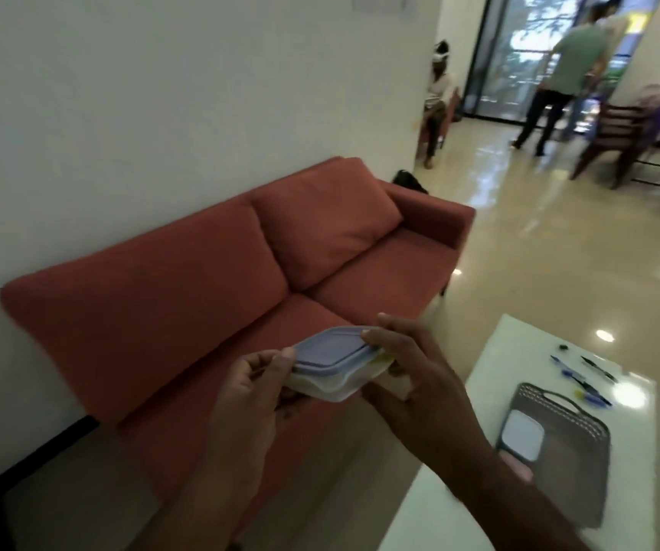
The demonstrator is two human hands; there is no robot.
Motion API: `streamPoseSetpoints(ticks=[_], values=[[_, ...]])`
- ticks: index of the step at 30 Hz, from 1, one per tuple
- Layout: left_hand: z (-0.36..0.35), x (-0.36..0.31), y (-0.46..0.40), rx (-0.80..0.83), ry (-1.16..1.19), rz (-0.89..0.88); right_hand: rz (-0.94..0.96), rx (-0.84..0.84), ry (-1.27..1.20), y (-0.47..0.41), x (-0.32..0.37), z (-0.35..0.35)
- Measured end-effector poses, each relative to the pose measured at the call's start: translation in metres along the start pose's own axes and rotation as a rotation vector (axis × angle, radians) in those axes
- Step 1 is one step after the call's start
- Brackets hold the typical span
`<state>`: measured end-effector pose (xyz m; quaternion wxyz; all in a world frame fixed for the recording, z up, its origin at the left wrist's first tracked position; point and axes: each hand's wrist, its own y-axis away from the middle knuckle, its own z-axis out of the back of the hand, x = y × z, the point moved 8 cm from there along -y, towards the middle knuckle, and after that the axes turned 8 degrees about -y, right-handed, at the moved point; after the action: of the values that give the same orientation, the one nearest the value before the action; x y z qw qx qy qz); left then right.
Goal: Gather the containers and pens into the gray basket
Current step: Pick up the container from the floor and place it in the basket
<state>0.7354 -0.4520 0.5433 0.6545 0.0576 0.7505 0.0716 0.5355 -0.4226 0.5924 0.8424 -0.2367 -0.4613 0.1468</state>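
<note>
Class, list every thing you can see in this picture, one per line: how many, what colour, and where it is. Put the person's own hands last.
held container: 1, clear with a lilac lid, in both hands above the sofa's seat
gray basket: 1, gray, on the white table
container in basket: 1, pale lid showing, at the basket's near left end
pens: several, blue and dark, on the table beyond the basket
white table: 1, white, lower right
sofa: 1, rust red, against the wall
chairs: dark, far right
other people: at least 2, far back near the glass door
left hand: grips the container's left end
right hand: grips its right end
</note>
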Motion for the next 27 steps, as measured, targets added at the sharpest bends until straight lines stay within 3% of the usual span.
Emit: streamPoseSetpoints(ticks=[2,5,8,13,20,25,27], values=[[-0.021,-0.003,0.004,0.086,0.022,-0.016,-0.156,-0.09,-0.182,0.021,-0.006,0.02],[-0.042,-0.007,0.018,0.175,0.007,-0.067,-0.405,-0.226,-0.659,0.055,-0.008,0.038],[-0.064,0.003,0.039,0.282,-0.051,-0.081,-0.593,-0.425,-0.857,0.095,-0.01,0.055],[-0.111,0.038,0.091,0.496,-0.11,-0.034,-0.801,-0.593,-0.809,0.169,-0.009,0.075],[-0.179,0.082,0.169,0.809,-0.272,0.085,-0.856,-0.862,-0.739,0.282,0.007,0.145],[-0.234,0.109,0.214,0.936,-0.441,0.037,-0.851,-0.98,-0.725,0.357,0.014,0.207],[-0.266,0.122,0.234,0.992,-0.541,-0.08,-0.859,-1.011,-0.718,0.388,0.012,0.236]])
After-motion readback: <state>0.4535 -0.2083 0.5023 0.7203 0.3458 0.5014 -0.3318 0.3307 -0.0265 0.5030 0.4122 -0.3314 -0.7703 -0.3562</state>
